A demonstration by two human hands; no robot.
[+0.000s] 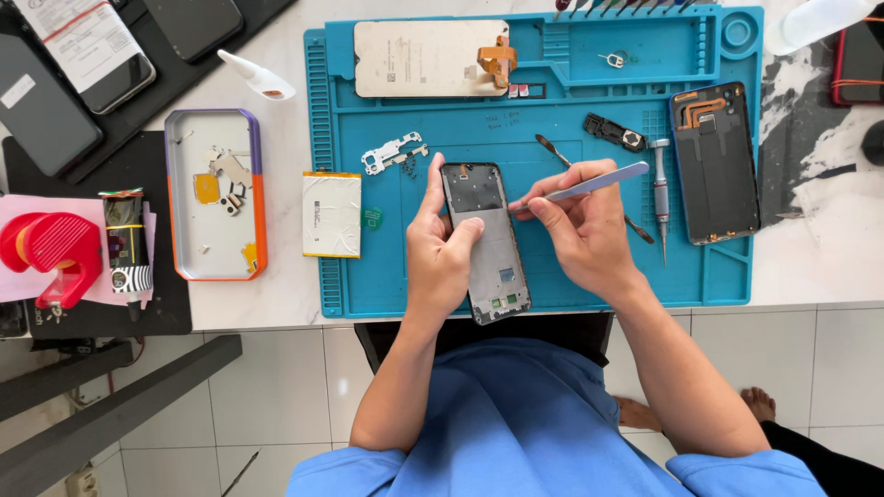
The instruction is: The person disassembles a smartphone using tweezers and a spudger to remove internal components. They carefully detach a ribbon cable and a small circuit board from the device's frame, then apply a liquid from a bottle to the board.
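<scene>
The person looks to be partway through stripping a phone frame (487, 241), which lies on the blue repair mat (552, 276) on the white counter (810, 267): the left hand (443, 250) is wrapped around its left edge, thumb resting on its face, and the right hand (585, 230) pinches a flat metal pry tool (589, 184) with the tip at the upper right edge. Next, I'd judge, comes careful levering along that edge. Both forearms reach forward, wrists bent inward, hands close together.
</scene>
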